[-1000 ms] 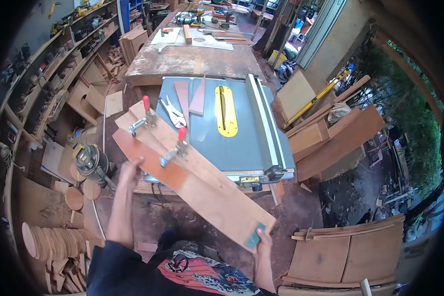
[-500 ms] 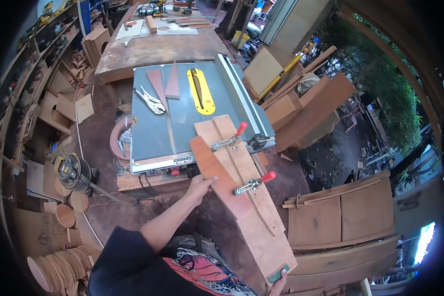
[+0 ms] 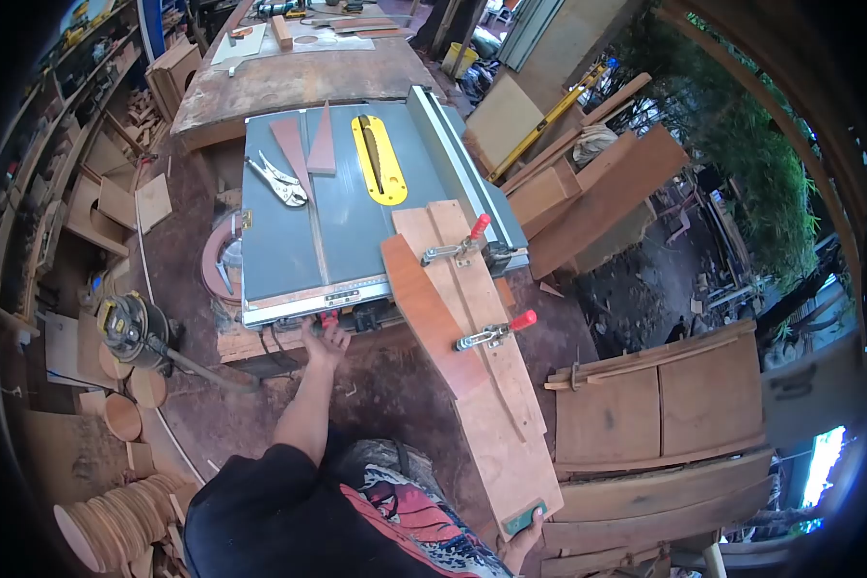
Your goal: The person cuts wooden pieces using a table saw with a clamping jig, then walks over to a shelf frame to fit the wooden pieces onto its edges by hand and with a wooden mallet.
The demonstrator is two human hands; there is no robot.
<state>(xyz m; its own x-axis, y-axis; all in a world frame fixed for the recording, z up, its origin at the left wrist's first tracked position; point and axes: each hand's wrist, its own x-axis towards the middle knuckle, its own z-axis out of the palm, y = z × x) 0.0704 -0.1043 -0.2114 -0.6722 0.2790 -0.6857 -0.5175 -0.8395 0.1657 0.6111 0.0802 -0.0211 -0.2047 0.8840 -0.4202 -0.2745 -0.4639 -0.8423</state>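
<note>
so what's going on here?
A person stands at a table saw. Their right hand grips the near end of a long wooden board, at its green patch. Mounted toggle clamps reach over a darker wood piece on it. The board's far end overlaps the saw's front edge in view. The left hand, off the board, is by a red part under that edge; contact isn't clear.

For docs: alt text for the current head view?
A person's right hand grips a wooden jig bearing a reddish board and two red-handled toggle clamps, its far end at a table saw. The left hand is at a red part below the saw's front edge. Locking pliers and two pinkish wedges lie on the saw.
</note>
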